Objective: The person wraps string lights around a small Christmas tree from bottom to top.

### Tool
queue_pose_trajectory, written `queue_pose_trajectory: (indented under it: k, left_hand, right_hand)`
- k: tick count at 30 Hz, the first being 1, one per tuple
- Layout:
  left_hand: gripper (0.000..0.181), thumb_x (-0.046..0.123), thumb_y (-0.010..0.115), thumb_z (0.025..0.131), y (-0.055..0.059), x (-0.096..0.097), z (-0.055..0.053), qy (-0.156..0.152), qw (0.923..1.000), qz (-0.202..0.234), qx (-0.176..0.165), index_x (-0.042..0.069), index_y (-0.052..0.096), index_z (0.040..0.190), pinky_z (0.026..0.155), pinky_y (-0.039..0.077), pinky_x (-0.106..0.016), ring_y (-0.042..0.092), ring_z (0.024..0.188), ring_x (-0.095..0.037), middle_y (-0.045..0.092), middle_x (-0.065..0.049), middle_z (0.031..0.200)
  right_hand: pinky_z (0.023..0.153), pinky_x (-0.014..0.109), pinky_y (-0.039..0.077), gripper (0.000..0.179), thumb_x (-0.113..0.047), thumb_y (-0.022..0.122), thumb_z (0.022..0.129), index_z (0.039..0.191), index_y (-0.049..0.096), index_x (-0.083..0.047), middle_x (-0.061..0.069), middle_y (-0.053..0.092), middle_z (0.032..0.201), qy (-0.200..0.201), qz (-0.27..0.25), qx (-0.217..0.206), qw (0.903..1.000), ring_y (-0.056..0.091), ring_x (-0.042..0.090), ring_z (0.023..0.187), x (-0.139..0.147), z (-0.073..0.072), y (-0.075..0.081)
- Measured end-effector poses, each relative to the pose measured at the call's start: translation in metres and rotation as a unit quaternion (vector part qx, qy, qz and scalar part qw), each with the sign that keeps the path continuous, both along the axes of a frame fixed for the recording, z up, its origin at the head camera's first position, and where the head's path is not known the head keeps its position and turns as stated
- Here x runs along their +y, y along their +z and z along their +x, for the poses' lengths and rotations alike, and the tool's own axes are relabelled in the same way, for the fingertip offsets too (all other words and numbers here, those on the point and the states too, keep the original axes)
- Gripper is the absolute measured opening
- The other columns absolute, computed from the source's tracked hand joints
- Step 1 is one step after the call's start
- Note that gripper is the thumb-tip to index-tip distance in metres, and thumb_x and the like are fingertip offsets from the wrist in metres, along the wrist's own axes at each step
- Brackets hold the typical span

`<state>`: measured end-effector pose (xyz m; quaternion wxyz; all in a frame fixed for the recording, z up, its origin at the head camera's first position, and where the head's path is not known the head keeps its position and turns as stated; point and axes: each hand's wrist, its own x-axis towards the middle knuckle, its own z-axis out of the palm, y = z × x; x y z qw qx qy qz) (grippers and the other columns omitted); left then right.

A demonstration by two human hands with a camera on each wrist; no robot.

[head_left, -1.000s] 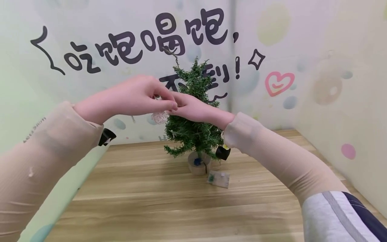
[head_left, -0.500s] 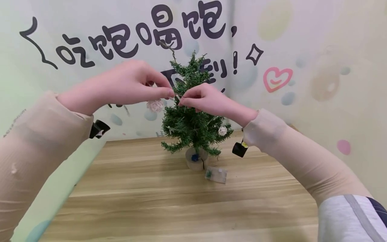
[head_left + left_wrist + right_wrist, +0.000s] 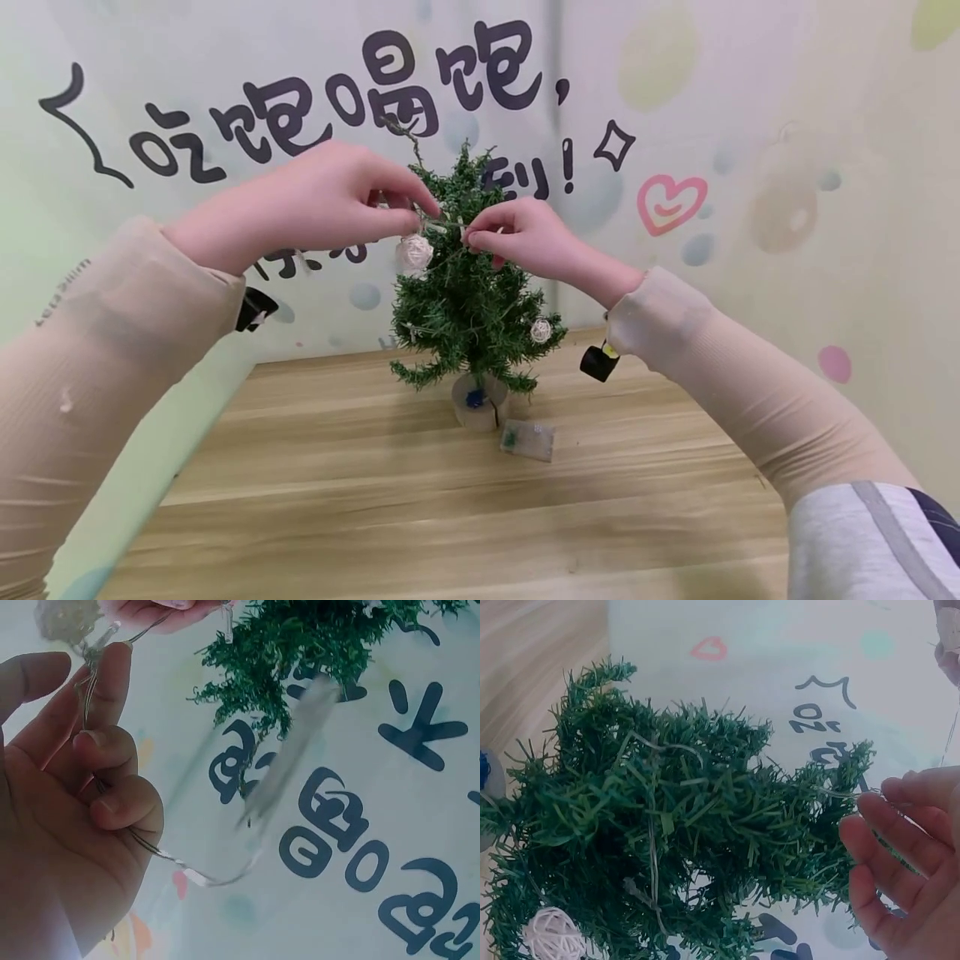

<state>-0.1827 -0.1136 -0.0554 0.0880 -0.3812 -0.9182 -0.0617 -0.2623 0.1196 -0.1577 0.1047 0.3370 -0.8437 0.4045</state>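
Observation:
A small green artificial Christmas tree (image 3: pixel 465 312) stands before me. My left hand (image 3: pixel 330 200) is at its upper left, ring and little fingers curled round the thin wire of a light string (image 3: pixel 196 877); thumb and index finger stand apart. A white woven ball (image 3: pixel 416 252) hangs just below those fingertips. My right hand (image 3: pixel 528 237) pinches the same wire between thumb and index finger in front of the upper tree. In the right wrist view, more wire (image 3: pixel 654 859) runs over the branches, and a second white ball (image 3: pixel 553 935) hangs low on the tree.
The tree's round base (image 3: pixel 480 406) stands on a wooden table (image 3: pixel 420 517). A flat clear box (image 3: pixel 527 440) lies beside the base. Behind rises a wall (image 3: pixel 675 292) with dark lettering and a pink heart (image 3: pixel 671 204).
The hands overlapped in the head view; the right hand has since drawn away to the right, exposing the wire between them. The left index finger has parted from the thumb.

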Motion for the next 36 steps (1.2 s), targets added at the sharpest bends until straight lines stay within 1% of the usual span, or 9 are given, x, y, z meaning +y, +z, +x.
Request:
queue_pose_trajectory:
  k: [3, 7, 12, 15, 20, 22, 24, 30, 36]
  left_hand:
    - [0.03, 0.017, 0.051, 0.095, 0.004, -0.003, -0.001, 0.01, 0.9997, -0.012, 0.021, 0.021, 0.071, 0.117, 0.051, 0.039, -0.031, 0.047, 0.058, -0.019, 0.063, 0.002, 0.082]
    - [0.03, 0.012, 0.051, 0.094, 0.007, -0.007, -0.002, 0.011, 0.9985, -0.021, 0.05, 0.019, 0.07, 0.116, 0.054, 0.04, -0.033, 0.048, 0.06, -0.019, 0.066, 0.002, 0.089]
    - [0.028, 0.01, 0.052, 0.094, 0.003, -0.012, -0.005, 0.006, 0.9969, -0.023, 0.075, 0.015, 0.071, 0.114, 0.055, 0.039, -0.033, 0.044, 0.055, -0.017, 0.067, 0.0, 0.095]
    - [0.027, 0.009, 0.052, 0.094, 0.001, -0.014, -0.007, 0.006, 0.9958, -0.032, 0.085, 0.014, 0.073, 0.111, 0.053, 0.038, -0.032, 0.04, 0.049, -0.016, 0.068, -0.001, 0.095]
    - [0.021, 0.014, 0.056, 0.094, 0.001, -0.016, -0.006, 0.015, 0.9959, -0.034, 0.082, 0.015, 0.075, 0.102, 0.059, 0.041, -0.034, 0.048, 0.054, -0.015, 0.07, -0.002, 0.098]
    - [0.019, 0.016, 0.057, 0.094, 0.001, -0.018, -0.006, 0.017, 0.9962, -0.03, 0.079, 0.015, 0.075, 0.1, 0.063, 0.042, -0.036, 0.052, 0.059, -0.015, 0.071, -0.002, 0.1]
    - [0.018, 0.016, 0.058, 0.094, 0.001, -0.019, -0.005, 0.018, 0.9964, -0.029, 0.078, 0.015, 0.075, 0.098, 0.066, 0.042, -0.036, 0.053, 0.063, -0.016, 0.071, -0.002, 0.101]
    - [0.018, 0.014, 0.058, 0.094, 0.0, -0.022, -0.005, 0.017, 0.9965, -0.027, 0.077, 0.014, 0.075, 0.098, 0.067, 0.042, -0.036, 0.052, 0.065, -0.017, 0.071, -0.002, 0.101]
    - [0.019, 0.013, 0.057, 0.094, -0.001, -0.023, -0.005, 0.015, 0.9958, -0.036, 0.083, 0.014, 0.075, 0.099, 0.069, 0.043, -0.036, 0.054, 0.068, -0.016, 0.071, -0.002, 0.098]
  right_hand:
    - [0.074, 0.034, 0.051, 0.019, -0.019, 0.061, 0.097, 0.107, 0.073, -0.009, 0.001, 0.071, 0.098, -0.003, -0.012, 0.005, 0.9999, 0.066, 0.021, 0.07, 0.001, -0.003, -0.002]
    - [0.072, 0.031, 0.049, 0.019, -0.019, 0.062, 0.096, 0.107, 0.074, -0.009, 0.0, 0.071, 0.1, -0.001, -0.013, 0.017, 0.9998, 0.066, 0.022, 0.071, 0.001, -0.003, -0.002]
    - [0.073, 0.03, 0.051, 0.019, -0.017, 0.062, 0.096, 0.108, 0.073, -0.009, 0.002, 0.071, 0.101, -0.007, -0.011, 0.028, 0.9995, 0.068, 0.028, 0.074, 0.004, -0.005, -0.003]
    - [0.074, 0.031, 0.052, 0.018, -0.016, 0.061, 0.096, 0.107, 0.073, -0.009, 0.002, 0.071, 0.101, -0.005, -0.017, 0.032, 0.9993, 0.068, 0.028, 0.075, 0.005, -0.006, -0.004]
    - [0.072, 0.03, 0.051, 0.018, -0.015, 0.061, 0.096, 0.107, 0.074, -0.009, 0.002, 0.072, 0.103, 0.024, -0.012, 0.04, 0.9988, 0.068, 0.02, 0.077, 0.003, -0.005, -0.004]
    - [0.07, 0.029, 0.051, 0.018, -0.014, 0.061, 0.096, 0.108, 0.073, -0.009, 0.003, 0.072, 0.103, 0.033, -0.009, 0.045, 0.9984, 0.068, 0.019, 0.078, 0.001, -0.004, -0.004]
    - [0.067, 0.028, 0.049, 0.018, -0.013, 0.061, 0.096, 0.108, 0.073, -0.009, 0.004, 0.072, 0.102, 0.037, -0.008, 0.05, 0.998, 0.068, 0.02, 0.078, -0.001, -0.003, -0.005]
    - [0.06, 0.025, 0.043, 0.018, -0.013, 0.061, 0.096, 0.108, 0.073, -0.008, 0.006, 0.072, 0.096, 0.028, -0.004, 0.069, 0.9973, 0.066, 0.023, 0.074, -0.002, -0.002, -0.003]
    - [0.062, 0.028, 0.045, 0.018, -0.017, 0.062, 0.095, 0.108, 0.074, -0.01, 0.004, 0.072, 0.093, 0.006, 0.004, 0.057, 0.9983, 0.067, 0.02, 0.074, 0.0, -0.003, -0.005]
